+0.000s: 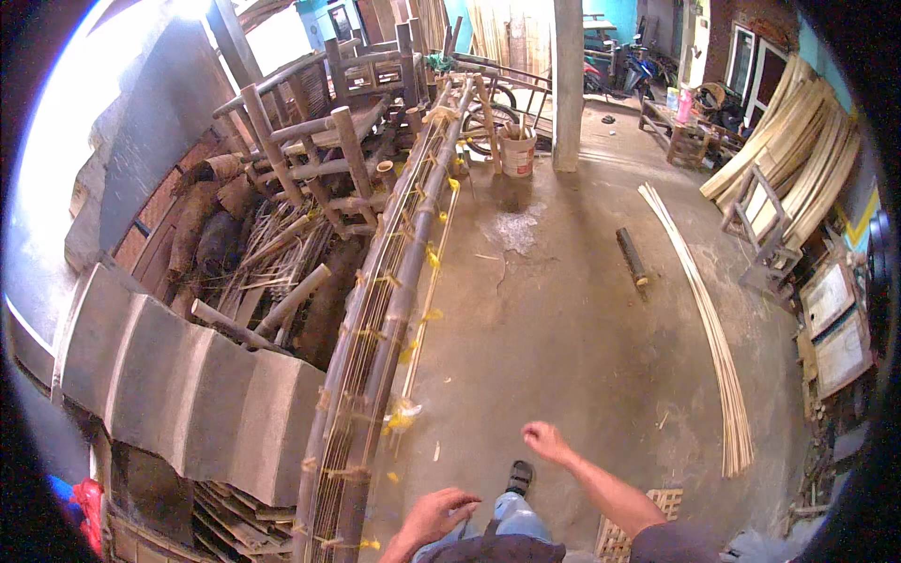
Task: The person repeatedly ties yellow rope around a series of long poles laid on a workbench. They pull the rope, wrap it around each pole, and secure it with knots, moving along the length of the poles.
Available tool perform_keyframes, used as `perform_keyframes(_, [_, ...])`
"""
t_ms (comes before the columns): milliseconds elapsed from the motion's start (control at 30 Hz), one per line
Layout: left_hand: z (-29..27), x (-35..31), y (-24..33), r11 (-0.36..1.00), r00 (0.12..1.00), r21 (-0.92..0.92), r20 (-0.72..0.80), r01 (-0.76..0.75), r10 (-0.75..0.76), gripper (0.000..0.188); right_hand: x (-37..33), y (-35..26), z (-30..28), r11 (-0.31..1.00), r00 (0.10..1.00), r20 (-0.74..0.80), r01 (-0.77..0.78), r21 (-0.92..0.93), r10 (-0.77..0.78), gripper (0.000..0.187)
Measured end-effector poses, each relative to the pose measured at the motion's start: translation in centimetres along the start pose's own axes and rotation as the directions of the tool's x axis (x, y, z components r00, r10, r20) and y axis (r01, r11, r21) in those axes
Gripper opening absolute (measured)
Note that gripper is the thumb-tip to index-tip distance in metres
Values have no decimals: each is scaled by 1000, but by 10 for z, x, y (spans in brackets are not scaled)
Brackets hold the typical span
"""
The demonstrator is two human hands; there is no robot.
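Note:
My left hand is low in the view, near my left thigh, its fingers loosely stretched and nothing in them. Farther forward, my right hand hangs over the concrete floor with its fingers curled in and no object showing. Left of both hands runs a long frame of bamboo poles, strung lengthwise with thin strands and tied with yellow strips. The left hand is nearest to this frame but apart from it. Beneath my right forearm lies a woven bamboo piece.
A bundle of long pale bamboo strips lies on the floor at right, with a short dark pole beside it. A bucket stands near a pillar. Corrugated sheets and stacked bamboo fill the left; more strips lean at far right.

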State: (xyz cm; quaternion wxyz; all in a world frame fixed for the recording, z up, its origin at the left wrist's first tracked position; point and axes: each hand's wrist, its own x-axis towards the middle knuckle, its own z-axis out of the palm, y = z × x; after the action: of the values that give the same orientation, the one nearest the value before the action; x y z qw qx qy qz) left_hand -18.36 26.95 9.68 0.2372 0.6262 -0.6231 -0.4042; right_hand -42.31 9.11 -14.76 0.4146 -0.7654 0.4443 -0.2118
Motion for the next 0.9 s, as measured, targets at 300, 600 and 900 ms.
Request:
perform_keyframes(300, [-28, 255, -35, 994, 995, -81, 70, 74, -69, 23, 217, 149, -77, 888, 883, -161, -404, 222, 442, 27])
perform_keyframes(600, [-161, 634, -54, 919, 908, -38, -179, -392, 379, 15, 145, 272, -136, 431, 410, 132, -864, -260, 902, 41])
perform_keyframes(900, [-415, 881, -15, 986, 713, 2, -690, -166, 121, 20, 477, 381, -193, 636, 638, 104, -712, -297, 763, 38])
